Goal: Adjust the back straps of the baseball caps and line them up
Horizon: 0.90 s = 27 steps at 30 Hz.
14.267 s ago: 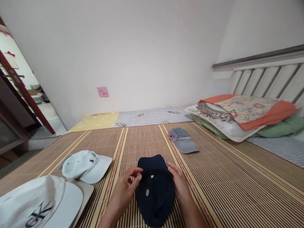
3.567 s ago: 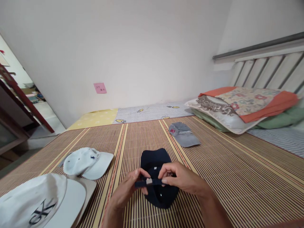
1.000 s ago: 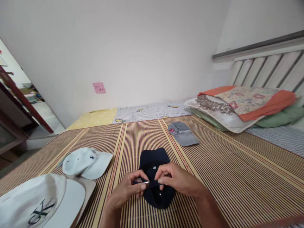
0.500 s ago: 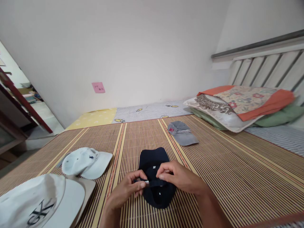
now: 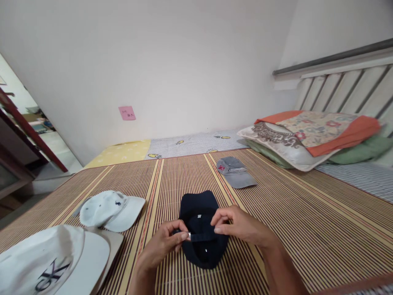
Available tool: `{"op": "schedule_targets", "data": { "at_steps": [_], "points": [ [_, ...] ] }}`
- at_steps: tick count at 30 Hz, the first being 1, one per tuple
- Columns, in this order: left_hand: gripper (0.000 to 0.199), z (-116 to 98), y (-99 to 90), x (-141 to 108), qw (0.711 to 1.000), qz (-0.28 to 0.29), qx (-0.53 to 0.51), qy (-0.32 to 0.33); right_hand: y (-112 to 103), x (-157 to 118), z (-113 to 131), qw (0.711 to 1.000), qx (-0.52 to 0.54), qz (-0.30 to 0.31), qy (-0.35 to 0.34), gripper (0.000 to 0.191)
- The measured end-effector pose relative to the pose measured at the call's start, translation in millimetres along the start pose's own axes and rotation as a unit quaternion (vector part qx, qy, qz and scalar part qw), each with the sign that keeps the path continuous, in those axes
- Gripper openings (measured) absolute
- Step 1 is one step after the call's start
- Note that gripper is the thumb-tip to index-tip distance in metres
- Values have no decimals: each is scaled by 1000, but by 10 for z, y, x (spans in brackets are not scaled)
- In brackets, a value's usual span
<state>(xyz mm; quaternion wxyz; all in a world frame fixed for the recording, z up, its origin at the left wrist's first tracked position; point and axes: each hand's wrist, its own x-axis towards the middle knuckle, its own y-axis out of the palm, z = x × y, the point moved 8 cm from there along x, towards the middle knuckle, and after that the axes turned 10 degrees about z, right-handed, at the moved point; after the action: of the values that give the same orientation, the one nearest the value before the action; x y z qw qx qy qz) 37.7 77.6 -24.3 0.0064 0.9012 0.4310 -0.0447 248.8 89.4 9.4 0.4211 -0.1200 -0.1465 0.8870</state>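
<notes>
A dark navy baseball cap [image 5: 199, 203] lies upside down on the mat, its brim pointing away from me and its inside showing. Across its back opening runs a dark strap [image 5: 202, 237] with a small silver buckle [image 5: 189, 236]. My left hand [image 5: 168, 239] pinches the strap at the buckle, thumb and index finger closed on it. Over the cap's right edge hovers my right hand [image 5: 235, 225], fingers loosely curled, with a gap between index finger and thumb. I see nothing held in it.
White caps [image 5: 112, 209] lie at the left, one with black letters [image 5: 52, 274] closest to me. A grey cap [image 5: 236, 172] rests farther back. Pillows [image 5: 322, 127] are stacked at the right beside a slatted headboard [image 5: 346, 86]. The striped mat [image 5: 178, 172] reaches toward the wall.
My right hand has moved a little to the right, off the strap. My left hand stays at the buckle, and the cap is nearly still.
</notes>
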Motion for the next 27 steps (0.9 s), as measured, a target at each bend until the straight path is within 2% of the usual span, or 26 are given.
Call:
{"op": "schedule_targets", "data": {
  "at_steps": [5, 11, 20, 27],
  "points": [
    [38, 30, -34, -6, 1000, -7, -4, -4, 12, -2, 14, 1000, 2, 17, -16, 13],
    [40, 48, -31, -29, 1000, 10, 0, -26, -21, -17, 41, 999, -11, 8, -33, 15],
    [37, 60, -85, -17, 1000, -4, 19, -10, -63, -35, -29, 1000, -3, -7, -17, 14],
    [40, 7, -76, -32, 999, -3, 25, -30, 1, -21, -51, 999, 26, 22, 0, 17]
  ]
}}
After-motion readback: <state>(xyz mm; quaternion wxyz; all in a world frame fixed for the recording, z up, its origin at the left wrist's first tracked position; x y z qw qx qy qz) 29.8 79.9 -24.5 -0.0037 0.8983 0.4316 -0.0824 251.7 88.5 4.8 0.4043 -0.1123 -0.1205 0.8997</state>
